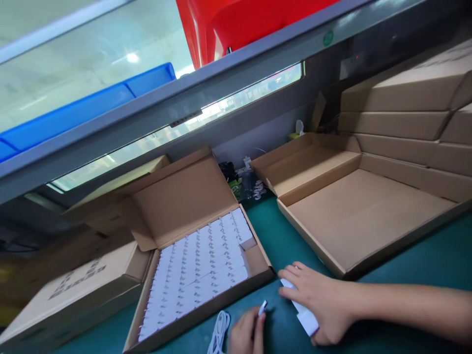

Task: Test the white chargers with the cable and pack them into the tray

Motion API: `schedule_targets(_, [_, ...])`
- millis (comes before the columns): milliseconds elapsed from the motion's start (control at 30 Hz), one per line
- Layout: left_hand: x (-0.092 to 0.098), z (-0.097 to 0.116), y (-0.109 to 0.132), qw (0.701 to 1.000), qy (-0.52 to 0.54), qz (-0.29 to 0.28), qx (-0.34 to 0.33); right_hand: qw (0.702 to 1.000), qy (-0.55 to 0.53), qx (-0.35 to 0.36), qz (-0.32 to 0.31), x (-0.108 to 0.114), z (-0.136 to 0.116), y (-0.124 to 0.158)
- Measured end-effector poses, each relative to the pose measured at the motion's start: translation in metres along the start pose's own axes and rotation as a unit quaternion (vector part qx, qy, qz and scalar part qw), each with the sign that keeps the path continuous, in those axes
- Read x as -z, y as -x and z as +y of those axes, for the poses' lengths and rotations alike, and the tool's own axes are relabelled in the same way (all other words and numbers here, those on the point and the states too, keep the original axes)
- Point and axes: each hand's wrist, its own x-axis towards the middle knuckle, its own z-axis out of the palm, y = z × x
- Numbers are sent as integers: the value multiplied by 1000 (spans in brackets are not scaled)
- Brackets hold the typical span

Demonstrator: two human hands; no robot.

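Note:
My left hand, at the bottom edge, pinches the plug end of a white USB cable between thumb and finger. A coiled part of a white cable lies just left of that hand. My right hand reaches in from the right with its fingers curled over a small white box; the palm hides much of it. Further left, an open cardboard carton holds rows of small white boxes, with a gap at its right end.
An open, shallow cardboard carton lies at the right, before stacked cartons. A closed printed carton stands left. Cables and small items lie at the back. A shelf carries red and blue bins.

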Motion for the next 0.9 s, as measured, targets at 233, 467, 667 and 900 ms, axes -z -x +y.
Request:
schedule_targets(233, [-32,5,-34,995,76,34,57,987,-147,52,28,14,8,17])
schedule_targets(467, [-34,-7,-22,997,57,25,53,955,-267,-130,-13,-4,14,51])
schedule_targets(667, [-29,1,-22,996,80,14,37,947,-267,-179,6,-22,16,45])
schedule_targets(900, [-29,2,-20,994,107,0,12,947,-265,-178,46,-28,12,37])
